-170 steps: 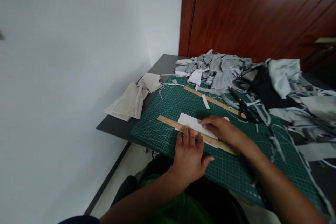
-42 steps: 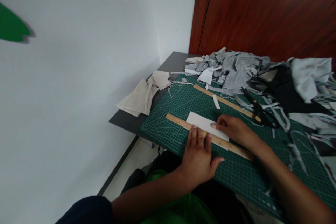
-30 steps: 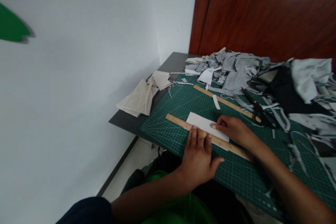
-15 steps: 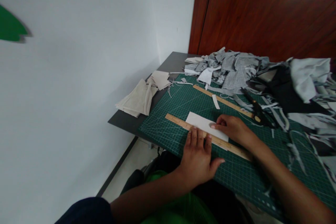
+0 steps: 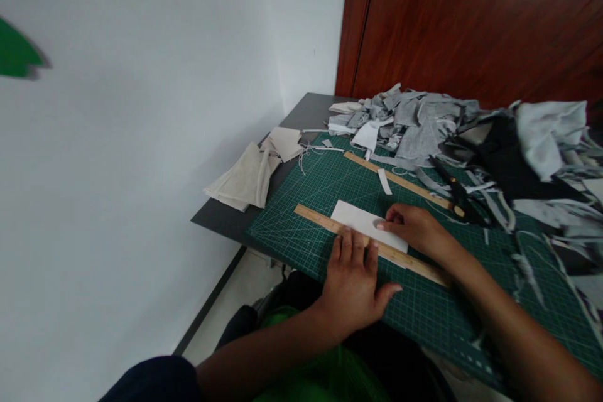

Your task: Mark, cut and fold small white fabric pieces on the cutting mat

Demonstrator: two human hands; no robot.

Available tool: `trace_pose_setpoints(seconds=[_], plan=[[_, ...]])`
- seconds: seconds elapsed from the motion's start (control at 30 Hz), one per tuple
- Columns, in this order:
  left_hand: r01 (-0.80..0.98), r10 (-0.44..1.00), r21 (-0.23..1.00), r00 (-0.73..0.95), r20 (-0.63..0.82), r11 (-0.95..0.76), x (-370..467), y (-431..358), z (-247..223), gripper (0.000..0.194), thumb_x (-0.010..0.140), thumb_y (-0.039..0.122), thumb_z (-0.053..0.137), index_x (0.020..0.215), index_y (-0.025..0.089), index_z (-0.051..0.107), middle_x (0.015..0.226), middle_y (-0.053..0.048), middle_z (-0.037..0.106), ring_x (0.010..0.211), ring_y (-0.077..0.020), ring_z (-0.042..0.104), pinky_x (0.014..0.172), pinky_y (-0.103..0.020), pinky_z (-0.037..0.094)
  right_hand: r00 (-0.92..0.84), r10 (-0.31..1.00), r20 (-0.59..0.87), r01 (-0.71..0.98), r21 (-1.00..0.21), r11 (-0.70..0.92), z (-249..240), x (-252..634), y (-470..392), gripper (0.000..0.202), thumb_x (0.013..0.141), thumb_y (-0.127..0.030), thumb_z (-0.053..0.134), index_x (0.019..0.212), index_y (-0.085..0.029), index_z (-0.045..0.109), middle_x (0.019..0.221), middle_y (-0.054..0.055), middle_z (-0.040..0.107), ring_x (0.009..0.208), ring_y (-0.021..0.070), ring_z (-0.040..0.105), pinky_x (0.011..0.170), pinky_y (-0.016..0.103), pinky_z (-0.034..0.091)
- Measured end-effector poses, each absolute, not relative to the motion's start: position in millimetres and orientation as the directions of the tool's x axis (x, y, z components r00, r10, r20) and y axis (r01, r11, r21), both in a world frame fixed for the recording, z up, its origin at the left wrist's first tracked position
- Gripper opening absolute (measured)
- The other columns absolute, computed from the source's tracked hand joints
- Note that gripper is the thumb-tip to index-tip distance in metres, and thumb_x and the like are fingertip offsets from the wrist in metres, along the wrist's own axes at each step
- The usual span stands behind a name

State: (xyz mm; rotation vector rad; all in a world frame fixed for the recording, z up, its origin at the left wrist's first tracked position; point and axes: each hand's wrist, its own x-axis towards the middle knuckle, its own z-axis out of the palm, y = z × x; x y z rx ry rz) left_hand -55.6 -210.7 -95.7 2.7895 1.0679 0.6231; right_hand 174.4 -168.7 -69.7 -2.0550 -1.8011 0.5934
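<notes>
A wooden ruler [image 5: 318, 218] lies slantwise on the green cutting mat [image 5: 282, 232], across the lower part of a flat white rectangular piece [image 5: 355, 215], whether paper or cloth I cannot tell. My left hand [image 5: 354, 286] rests with its fingers stretched out flat, fingertips pressing the ruler down and thumb spread to the right. Just above the ruler is my right hand [image 5: 414, 229], its fingers curled and the tips touching the white piece near its right end. Whatever may sit between those fingertips is too small to make out.
Beyond my hands lie a second wooden ruler [image 5: 405, 183], a small white strip [image 5: 384, 181] and black-handled scissors [image 5: 459, 195]. A heap of grey and white fabric scraps [image 5: 419, 119] covers the back. Folded cream cloth [image 5: 247, 179] sits at the table's left edge, near the white wall [image 5: 188, 75].
The whole view has shifted slightly. Both hands, the ruler and the white piece keep the same places relative to one another.
</notes>
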Motion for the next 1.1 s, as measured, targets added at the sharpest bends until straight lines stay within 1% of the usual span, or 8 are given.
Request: trace_pose_setpoints(seconds=[0.17, 0.3, 0.4, 0.5, 0.73, 0.83, 0.97, 1.1], plan=[[0.612, 0.646, 0.215, 0.683, 0.341, -0.761, -56.3, -210.4, -93.1, 0.08, 0.096, 0.069, 0.045, 0.147, 0.007, 0.052, 0.154, -0.026, 0.046, 0.148, -0.0467, 0.034, 0.117, -0.06, 0.033, 0.111, 0.99, -0.087, 0.843, -0.519, -0.14, -68.7, 173.2, -168.7, 0.038, 0.086, -0.059, 0.062, 0.083, -0.022, 0.067, 0.07, 0.003, 0.068, 0.061, 0.0181, 0.06, 0.057, 0.029, 0.037], [0.608, 0.639, 0.209, 0.688, 0.344, -0.766, -56.2, -210.4, -94.4, 0.079, 0.096, 0.069, 0.044, 0.146, 0.009, 0.053, 0.154, -0.026, 0.047, 0.147, -0.0469, 0.034, 0.117, -0.062, 0.033, 0.136, 0.988, -0.069, 0.85, -0.504, -0.152, -68.8, 172.7, -168.7, 0.031, 0.084, -0.053, 0.067, 0.084, -0.022, 0.067, 0.071, 0.002, 0.068, 0.063, 0.0182, 0.061, 0.058, 0.029, 0.037], [0.597, 0.629, 0.206, 0.698, 0.343, -0.775, -56.3, -210.3, -95.4, 0.077, 0.097, 0.068, 0.044, 0.146, 0.01, 0.054, 0.154, -0.023, 0.048, 0.147, -0.046, 0.035, 0.117, -0.062, 0.032, 0.132, 0.989, -0.066, 0.849, -0.508, -0.147, -69.3, 173.1, -168.6, 0.028, 0.083, -0.05, 0.068, 0.084, -0.022, 0.066, 0.072, 0.002, 0.068, 0.062, 0.0177, 0.061, 0.058, 0.029, 0.037], [0.595, 0.627, 0.207, 0.7, 0.342, -0.777, -56.4, -209.9, -95.2, 0.076, 0.097, 0.068, 0.044, 0.147, 0.011, 0.054, 0.153, -0.022, 0.049, 0.147, -0.0459, 0.036, 0.117, -0.062, 0.033, 0.125, 0.99, -0.067, 0.845, -0.515, -0.142, -69.8, 173.5, -168.8, 0.029, 0.084, -0.051, 0.067, 0.085, -0.022, 0.066, 0.071, 0.002, 0.067, 0.061, 0.0174, 0.06, 0.057, 0.028, 0.037], [0.59, 0.621, 0.199, 0.714, 0.323, -0.782, -57.2, -207.9, -89.8, 0.075, 0.097, 0.066, 0.044, 0.146, 0.011, 0.054, 0.152, -0.022, 0.05, 0.146, -0.0464, 0.037, 0.116, -0.062, 0.034, 0.11, 0.993, -0.047, 0.852, -0.51, -0.118, -70.6, 174.2, -169.5, 0.033, 0.087, -0.055, 0.065, 0.085, -0.022, 0.065, 0.07, 0.001, 0.066, 0.063, 0.0172, 0.06, 0.057, 0.028, 0.036], [0.593, 0.624, 0.198, 0.722, 0.299, -0.781, -57.4, -206.1, -84.8, 0.069, 0.099, 0.062, 0.046, 0.144, 0.011, 0.055, 0.15, -0.023, 0.051, 0.145, -0.0448, 0.039, 0.116, -0.061, 0.034, 0.108, 0.993, -0.048, 0.848, -0.516, -0.117, -67.5, 173.0, -169.2, 0.032, 0.087, -0.054, 0.065, 0.086, -0.022, 0.065, 0.072, 0.002, 0.067, 0.064, 0.0172, 0.06, 0.057, 0.028, 0.034], [0.592, 0.633, 0.226, 0.728, 0.263, -0.774, -57.7, -199.4, -75.0, 0.056, 0.1, 0.053, 0.05, 0.14, 0.014, 0.059, 0.146, -0.018, 0.056, 0.141, -0.0406, 0.045, 0.113, -0.059, 0.038, 0.121, 0.99, -0.07, 0.841, -0.523, -0.14, -62.8, 171.1, -168.2, 0.028, 0.086, -0.05, 0.069, 0.085, -0.021, 0.066, 0.074, 0.002, 0.068, 0.065, 0.017, 0.06, 0.056, 0.027, 0.032], [0.552, 0.59, 0.21, 0.77, 0.244, -0.807, -57.9, -183.7, -64.4, 0.036, 0.1, 0.033, 0.055, 0.131, 0.017, 0.065, 0.138, -0.014, 0.062, 0.129, -0.0358, 0.053, 0.102, -0.054, 0.047, 0.119, 0.991, -0.059, 0.839, -0.528, -0.132, -61.5, 171.3, -167.3, 0.024, 0.085, -0.044, 0.073, 0.084, -0.021, 0.066, 0.075, 0.001, 0.068, 0.065, 0.0161, 0.059, 0.057, 0.027, 0.032]])
